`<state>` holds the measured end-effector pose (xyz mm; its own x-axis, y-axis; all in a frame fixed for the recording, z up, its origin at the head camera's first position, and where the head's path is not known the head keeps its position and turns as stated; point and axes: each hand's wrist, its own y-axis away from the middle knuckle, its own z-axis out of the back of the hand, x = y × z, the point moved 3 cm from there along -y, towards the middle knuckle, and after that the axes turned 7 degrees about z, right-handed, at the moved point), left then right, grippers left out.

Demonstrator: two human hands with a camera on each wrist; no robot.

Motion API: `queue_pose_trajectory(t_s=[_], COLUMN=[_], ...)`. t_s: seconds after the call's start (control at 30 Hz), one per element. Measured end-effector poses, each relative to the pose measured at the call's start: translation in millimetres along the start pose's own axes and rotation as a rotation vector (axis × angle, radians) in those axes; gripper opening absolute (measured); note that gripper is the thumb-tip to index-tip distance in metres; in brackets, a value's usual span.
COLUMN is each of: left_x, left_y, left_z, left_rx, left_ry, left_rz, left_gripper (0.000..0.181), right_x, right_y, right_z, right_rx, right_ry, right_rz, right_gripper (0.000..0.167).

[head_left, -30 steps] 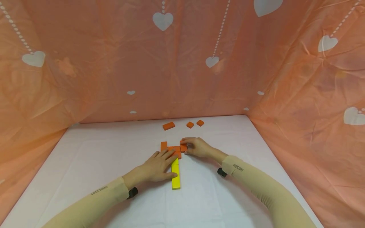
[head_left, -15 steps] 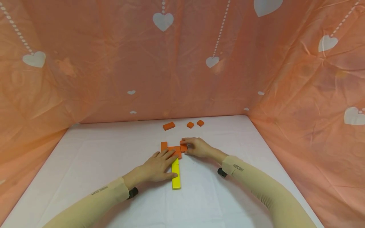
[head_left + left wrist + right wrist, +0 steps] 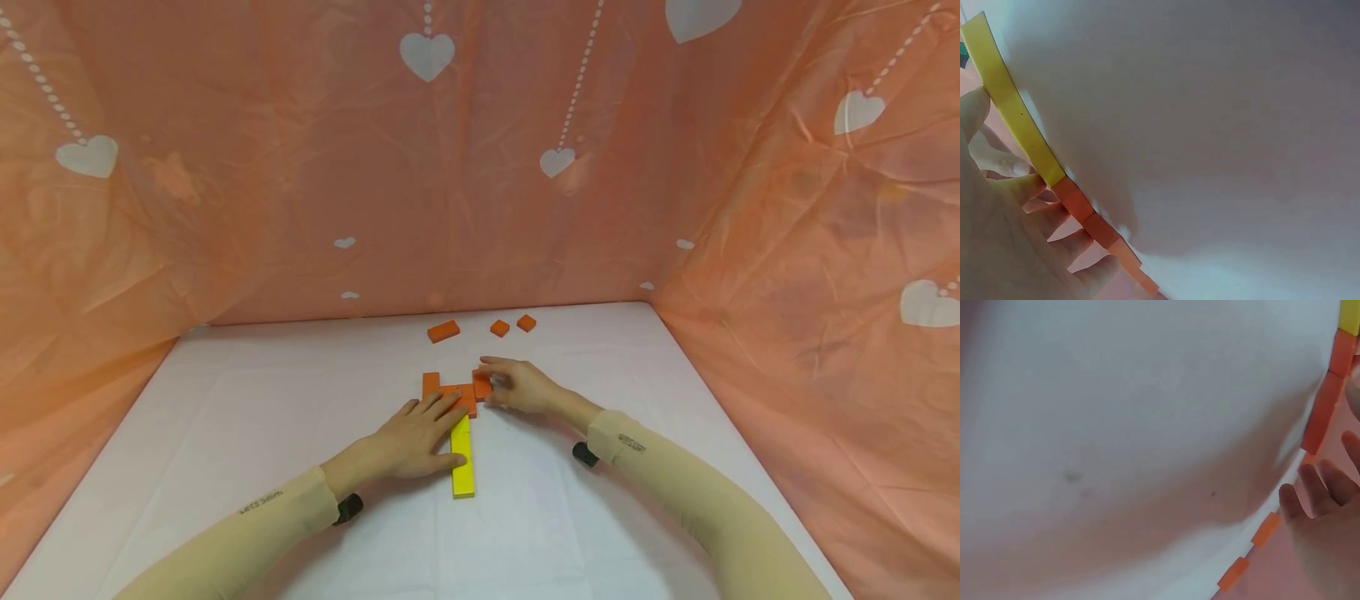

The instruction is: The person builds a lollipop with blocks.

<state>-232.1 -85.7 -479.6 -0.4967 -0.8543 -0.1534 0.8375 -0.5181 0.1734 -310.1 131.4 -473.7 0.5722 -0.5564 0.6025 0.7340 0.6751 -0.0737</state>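
Observation:
My left hand (image 3: pixel 412 437) lies with spread fingers across a group of flat orange blocks (image 3: pixel 467 392), partly covering them. Its thumb touches a yellow strip of blocks (image 3: pixel 463 471) that runs toward me. An orange block (image 3: pixel 431 383) stands out at the group's upper left. Another orange block (image 3: pixel 482 386) sits at the upper right, beside my right hand (image 3: pixel 525 387). That hand's fingers are loosely bent and parted around this block, without a visible pinch. In the right wrist view the right-hand fingers (image 3: pixel 1313 490) look apart from the orange row.
Farther back on the white-covered table (image 3: pixel 300 367) lie a rectangular orange block (image 3: pixel 443 332) and two small orange blocks, a left one (image 3: pixel 500 328) and a right one (image 3: pixel 527 322). A peach curtain (image 3: pixel 495 208) with white hearts closes off the back and sides.
My right hand's fingers have loosened and lifted slightly from the upper right orange block. The left hand and the blocks stay where they were.

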Motion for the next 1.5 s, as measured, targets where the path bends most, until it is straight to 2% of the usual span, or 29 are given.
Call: queue_pose_trajectory(t_s=[0.27, 0.47, 0.67, 0.83, 1.0, 1.13, 1.27, 1.5], left_x=[0.5, 1.1, 2.0, 1.8, 6.7, 15.0, 26.3, 39.7], left_y=[-4.0, -10.2, -11.1, -11.3, -15.3, -25.1, -40.6, -69.4], left_z=[1.8, 5.2, 6.8, 9.2, 18.1, 30.2, 39.4, 50.0], left_rx=[-0.009, -0.009, -0.021, -0.067, -0.116, -0.163, -0.21, -0.26], left_ry=[0.002, -0.005, 0.013, 0.028, 0.053, 0.119, 0.205, 0.352], left_rz=[-0.012, -0.018, -0.023, -0.023, -0.016, -0.033, -0.042, -0.051], left_gripper=[0.086, 0.086, 0.084, 0.08, 0.076, 0.071, 0.065, 0.05], right_x=[12.9, 24.1, 33.8, 40.2, 43.4, 45.3, 49.6, 56.5], right_y=[14.2, 28.8, 42.8, 48.1, 49.5, 49.4, 48.3, 45.2], right_z=[3.6, 1.0, -10.7, -17.8, -24.6, -29.3, -31.9, -35.0], right_rx=[-0.067, -0.104, -0.079, -0.076, -0.029, 0.042, 0.093, 0.138], right_ry=[-0.01, -0.001, 0.049, 0.097, 0.159, 0.206, 0.227, 0.264], right_rz=[-0.006, -0.019, -0.032, -0.007, -0.007, -0.023, -0.015, -0.002], right_gripper=[0.05, 0.056, 0.059, 0.055, 0.066, 0.077, 0.081, 0.083])
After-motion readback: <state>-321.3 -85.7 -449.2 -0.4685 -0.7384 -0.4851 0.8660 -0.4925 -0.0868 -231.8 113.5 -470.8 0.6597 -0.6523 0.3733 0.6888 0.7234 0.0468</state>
